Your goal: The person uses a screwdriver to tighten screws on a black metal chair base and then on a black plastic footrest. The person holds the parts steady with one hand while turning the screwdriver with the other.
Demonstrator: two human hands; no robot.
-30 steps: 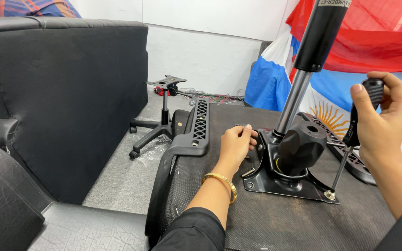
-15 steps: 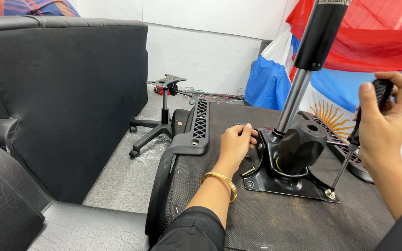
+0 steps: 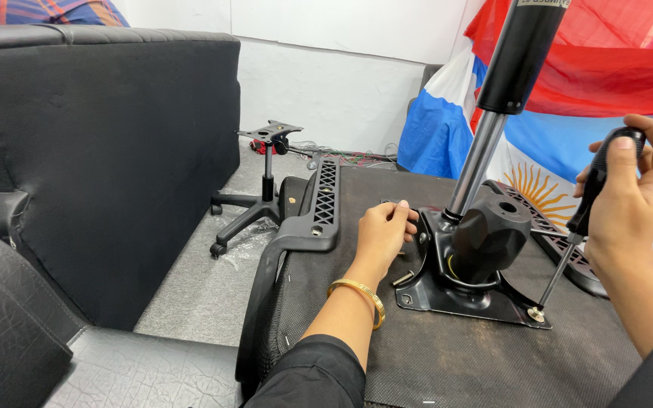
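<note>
An upturned office chair seat (image 3: 462, 363) with a dark fabric underside lies in front of me. A black metal tilt mechanism (image 3: 471, 261) with a gas cylinder (image 3: 504, 91) rising from it sits on that underside. My left hand (image 3: 383, 234) rests on the seat and touches the mechanism's left edge; a gold bangle is on that wrist. My right hand (image 3: 632, 193) grips the black handle of a screwdriver (image 3: 568, 253), whose tip stands on a screw at the plate's front right corner.
A black armrest (image 3: 307, 219) sticks out from the seat's left side. A black leather chair back (image 3: 107, 159) stands at the left. A small star base with castors (image 3: 262, 189) sits on the grey floor. Red, blue and white cloth (image 3: 591, 83) hangs at the right.
My right hand has risen a little on the screwdriver handle and turned. The left hand has stayed in place.
</note>
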